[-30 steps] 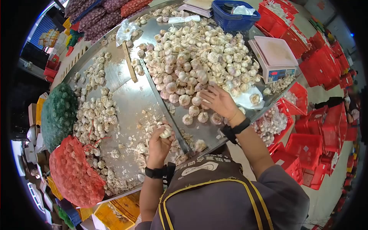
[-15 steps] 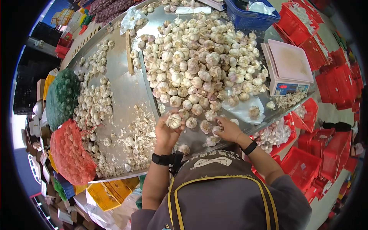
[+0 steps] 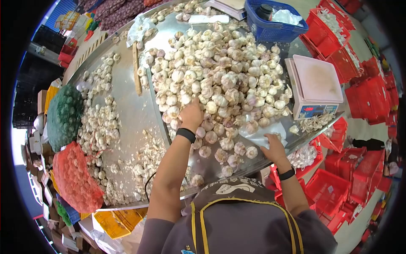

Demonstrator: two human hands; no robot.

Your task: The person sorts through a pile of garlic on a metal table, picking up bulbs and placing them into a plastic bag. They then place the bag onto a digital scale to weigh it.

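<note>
My left hand (image 3: 192,115) reaches over the near left part of a large heap of garlic bulbs (image 3: 220,80). Its visible fingers are stretched out and touch the bulbs; some fingertips are hidden. My right hand (image 3: 275,150) is at the table's near edge, fingers apart, over the corner of a clear plastic bag (image 3: 256,139). A garlic bulb beside its fingers is partly hidden by them. Between my hands several loose bulbs (image 3: 227,144) lie on the metal table (image 3: 207,163). I wear a dark apron (image 3: 241,224) with yellow trim.
A pink-topped scale (image 3: 317,80) stands at the right, with a blue basket (image 3: 277,23) behind the heap. Left of a metal divider lie more bulbs, peel scraps (image 3: 146,163), a wooden stick (image 3: 136,70), a red net sack (image 3: 76,180) and a green one (image 3: 64,116). Red crates (image 3: 327,190) are at the right.
My left hand has moved forward into the heap, and the bulb it held up is no longer seen in it. My right hand has shifted right, from the loose bulbs to the plastic bag.
</note>
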